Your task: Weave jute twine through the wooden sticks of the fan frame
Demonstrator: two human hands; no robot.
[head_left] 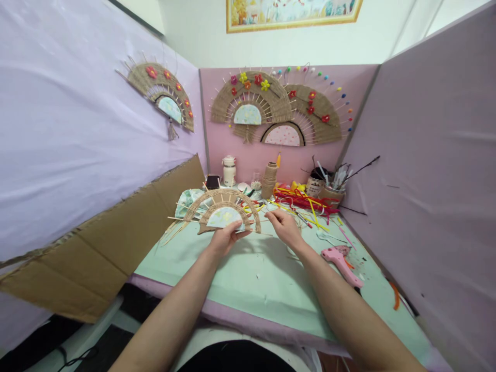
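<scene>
Left fingers (pixel 234 226) grip woven fan (pixel 222 217); right fingers (pixel 273 216) pinched.

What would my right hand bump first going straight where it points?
Your right hand would likely meet the right edge of the woven fan your left hand holds, though depth is hard to judge.
</scene>
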